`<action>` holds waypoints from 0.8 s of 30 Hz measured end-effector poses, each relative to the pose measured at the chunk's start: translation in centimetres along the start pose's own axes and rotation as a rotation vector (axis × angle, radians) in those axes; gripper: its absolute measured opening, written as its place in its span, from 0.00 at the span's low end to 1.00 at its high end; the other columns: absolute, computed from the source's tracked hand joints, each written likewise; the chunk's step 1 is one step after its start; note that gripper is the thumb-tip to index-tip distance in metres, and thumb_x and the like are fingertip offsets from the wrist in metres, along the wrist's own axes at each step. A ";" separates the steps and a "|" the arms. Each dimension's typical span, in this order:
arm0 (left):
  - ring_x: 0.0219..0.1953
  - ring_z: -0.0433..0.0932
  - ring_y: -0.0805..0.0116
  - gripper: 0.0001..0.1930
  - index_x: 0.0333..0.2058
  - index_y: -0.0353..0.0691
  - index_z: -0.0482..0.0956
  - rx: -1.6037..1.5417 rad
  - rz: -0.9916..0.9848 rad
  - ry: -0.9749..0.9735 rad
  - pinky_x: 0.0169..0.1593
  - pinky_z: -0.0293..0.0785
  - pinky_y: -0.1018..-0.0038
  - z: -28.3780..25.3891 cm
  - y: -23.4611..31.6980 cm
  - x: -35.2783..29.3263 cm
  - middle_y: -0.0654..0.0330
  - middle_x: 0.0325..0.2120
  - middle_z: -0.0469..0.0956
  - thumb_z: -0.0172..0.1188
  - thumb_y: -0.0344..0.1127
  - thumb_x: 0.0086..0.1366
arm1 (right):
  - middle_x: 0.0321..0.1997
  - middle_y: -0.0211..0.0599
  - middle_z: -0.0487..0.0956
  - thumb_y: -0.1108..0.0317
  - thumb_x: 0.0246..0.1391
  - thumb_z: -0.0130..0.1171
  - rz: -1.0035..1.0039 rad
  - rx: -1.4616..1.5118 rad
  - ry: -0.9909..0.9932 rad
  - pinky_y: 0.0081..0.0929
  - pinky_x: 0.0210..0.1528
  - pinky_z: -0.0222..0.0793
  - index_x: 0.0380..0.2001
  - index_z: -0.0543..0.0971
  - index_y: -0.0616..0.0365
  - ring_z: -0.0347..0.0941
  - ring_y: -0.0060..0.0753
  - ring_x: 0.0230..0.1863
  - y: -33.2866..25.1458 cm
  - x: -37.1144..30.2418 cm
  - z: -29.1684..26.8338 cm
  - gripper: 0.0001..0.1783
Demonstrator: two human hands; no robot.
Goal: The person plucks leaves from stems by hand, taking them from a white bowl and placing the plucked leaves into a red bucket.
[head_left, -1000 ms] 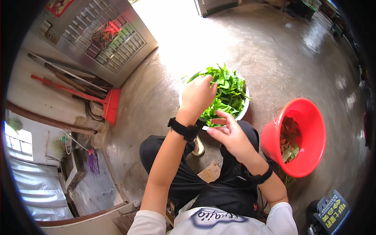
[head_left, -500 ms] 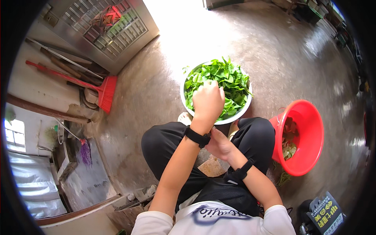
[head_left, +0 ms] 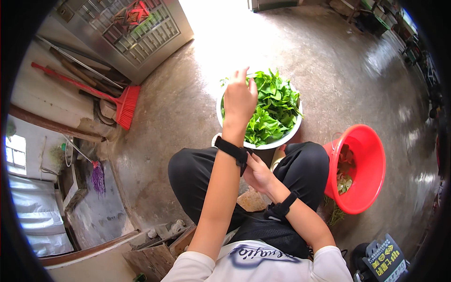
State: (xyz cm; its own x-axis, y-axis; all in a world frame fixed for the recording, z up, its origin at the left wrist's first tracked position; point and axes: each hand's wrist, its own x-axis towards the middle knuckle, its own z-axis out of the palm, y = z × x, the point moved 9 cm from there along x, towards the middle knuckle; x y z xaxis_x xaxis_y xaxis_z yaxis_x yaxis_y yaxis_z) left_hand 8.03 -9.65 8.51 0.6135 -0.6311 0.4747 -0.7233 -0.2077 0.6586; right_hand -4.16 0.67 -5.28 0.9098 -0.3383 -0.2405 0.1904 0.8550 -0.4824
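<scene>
A white-rimmed basin [head_left: 282,141] heaped with green leafy vegetables [head_left: 272,101] stands in front of my knees. Above its left side, my left hand [head_left: 240,101] is raised with fingers apart and nothing visible in it. A black wristband [head_left: 230,149] with a small dark module circles my left wrist. Close to my lap, my right hand [head_left: 259,173] has its fingers at that module, holding the band at the inner side of the wrist; some fingertips are hidden behind it. My right wrist wears a similar black band [head_left: 284,205].
To my right stands a red bucket [head_left: 359,188] with leaf scraps inside, and stems lie beside it. A red broom [head_left: 124,108] leans by the metal door [head_left: 159,51] at left. A purple mop [head_left: 97,178] hangs farther left. A dark printed box [head_left: 387,258] sits at lower right.
My left hand has moved left across the basin, and its fingers have straightened from a curl. My right hand has shifted slightly left along with the wristband.
</scene>
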 end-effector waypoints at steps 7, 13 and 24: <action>0.33 0.73 0.61 0.12 0.36 0.37 0.72 0.338 0.182 -0.142 0.37 0.69 0.68 3.0 0.9 -2.3 0.53 0.29 0.73 0.53 0.32 0.51 | 0.44 0.37 0.72 0.63 0.52 0.54 -0.041 -0.658 0.329 0.23 0.46 0.62 0.49 0.64 0.63 0.66 0.23 0.44 -5.7 -0.2 -1.8 0.24; 0.33 0.73 0.64 0.06 0.27 0.40 0.72 0.774 0.452 -0.456 0.33 0.66 0.71 7.3 1.6 -6.3 0.58 0.28 0.72 0.52 0.32 0.49 | 0.46 0.38 0.69 0.69 0.46 0.52 -0.785 -1.511 0.234 0.35 0.53 0.51 0.40 0.73 0.55 0.61 0.41 0.51 -12.9 -3.3 6.9 0.14; 0.27 0.74 0.65 0.04 0.24 0.40 0.74 0.823 0.520 -0.431 0.32 0.67 0.73 9.2 0.4 -7.9 0.58 0.23 0.73 0.55 0.30 0.46 | 0.58 0.35 0.63 0.66 0.53 0.45 -0.580 -1.714 -0.114 0.46 0.59 0.32 0.49 0.69 0.55 0.49 0.31 0.63 -6.2 -2.8 8.3 0.19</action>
State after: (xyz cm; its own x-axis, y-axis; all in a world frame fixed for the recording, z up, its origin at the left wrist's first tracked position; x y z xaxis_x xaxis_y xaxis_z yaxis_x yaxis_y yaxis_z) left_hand -0.02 -11.64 -0.40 0.1201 -0.9654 0.2313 -0.9546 -0.1763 -0.2401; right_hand -4.82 -0.39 5.36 0.9055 -0.3248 0.2730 -0.0241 -0.6818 -0.7312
